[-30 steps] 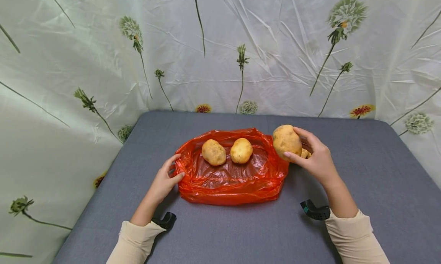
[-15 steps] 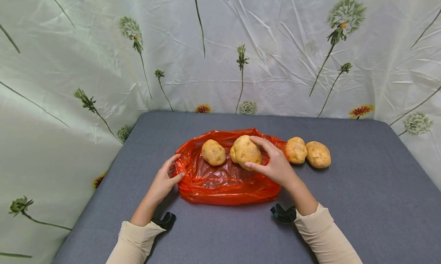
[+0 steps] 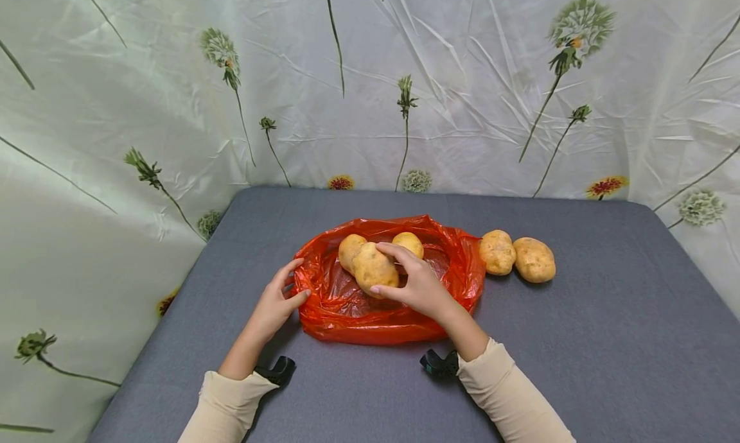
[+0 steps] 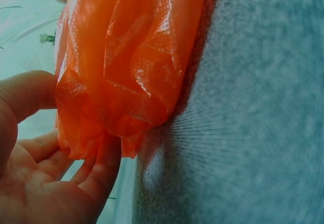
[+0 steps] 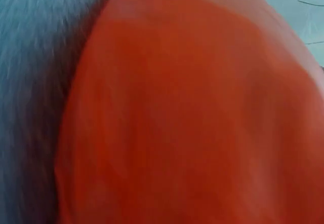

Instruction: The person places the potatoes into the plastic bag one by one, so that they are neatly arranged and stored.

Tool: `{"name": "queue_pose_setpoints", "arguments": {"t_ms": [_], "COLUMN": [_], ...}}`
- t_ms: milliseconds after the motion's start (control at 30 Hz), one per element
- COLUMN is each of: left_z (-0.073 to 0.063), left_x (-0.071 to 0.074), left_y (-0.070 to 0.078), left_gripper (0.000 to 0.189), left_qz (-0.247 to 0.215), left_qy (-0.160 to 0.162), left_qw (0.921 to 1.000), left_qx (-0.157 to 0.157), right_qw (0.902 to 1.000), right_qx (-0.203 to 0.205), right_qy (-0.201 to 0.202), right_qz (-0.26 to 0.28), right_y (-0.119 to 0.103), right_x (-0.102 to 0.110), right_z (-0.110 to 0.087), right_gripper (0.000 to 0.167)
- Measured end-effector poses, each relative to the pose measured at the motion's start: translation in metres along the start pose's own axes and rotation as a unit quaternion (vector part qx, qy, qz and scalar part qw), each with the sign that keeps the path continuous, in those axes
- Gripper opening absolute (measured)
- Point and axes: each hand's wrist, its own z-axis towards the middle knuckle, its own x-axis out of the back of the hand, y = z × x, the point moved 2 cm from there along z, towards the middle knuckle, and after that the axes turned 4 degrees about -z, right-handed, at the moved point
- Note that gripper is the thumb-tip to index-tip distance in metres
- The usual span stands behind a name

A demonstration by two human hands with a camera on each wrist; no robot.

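Bag [image 3: 381, 333] lies on the table [image 3: 370, 398] between your hands, mouth upward and spread wide, presumably so things can enter from above without snagging. Your left hand [image 3: 274, 305] curls round the bag's left end, thumb and fingers well parted, a grip that likely braces the thin plastic against sliding or folding in. Your right hand [image 3: 422, 286] reaches across the bag's right side (blurred red plastic fills most of the right wrist view, so that view doesn't show its fingers). Its thumb and fingers hold the big potato [image 3: 374, 269] from the right, which seems to leave its underside free. That potato is over the bag's interior, left of centre; you cannot tell whether it touches anything below. Behind it, inside the bag, are the left potato [image 3: 349, 250] and the back potato [image 3: 409, 243]. Two more, the inner potato [image 3: 497, 253] and outer potato [image 3: 534, 260], sit outside, just right of the bag, perhaps for your right hand's easy reach.
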Motion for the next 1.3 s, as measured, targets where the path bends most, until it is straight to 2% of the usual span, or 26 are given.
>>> {"name": "queue_pose_setpoints", "arguments": {"t_ms": [267,500,600,800,1033,1300], "left_z": [0.001,0.000,0.000,0.001,0.000,0.000], "left_x": [0.000,0.000,0.000,-0.001,-0.001,-0.001], "left_y": [-0.003,-0.001,-0.001,-0.001,0.000,0.000], "left_gripper": [0.061,0.061,0.061,0.060,0.060,0.060], "left_qz": [0.005,0.006,0.007,0.006,0.001,0.005], "left_qy": [0.003,0.003,0.002,0.002,0.003,0.001], "left_qw": [1.0000,0.9999,0.9999,1.0000,0.9999,0.9999], "left_qx": [-0.005,-0.014,-0.012,-0.006,-0.011,-0.009], "right_qw": [0.9998,0.9983,0.9973,0.9931,0.9890,0.9912], "right_qx": [-0.010,-0.024,-0.030,-0.048,-0.047,-0.039], "right_qy": [-0.019,-0.051,-0.067,-0.106,-0.139,-0.126], "right_qz": [-0.004,0.017,0.008,-0.011,-0.023,-0.013], "right_y": [-0.004,-0.005,-0.003,-0.001,0.000,0.001], "right_x": [-0.022,-0.039,-0.044,-0.051,-0.054,-0.053], "right_z": [0.007,0.011,0.011,0.009,0.010,0.009], "right_gripper": [0.065,0.066,0.066,0.065,0.059,0.055]}}
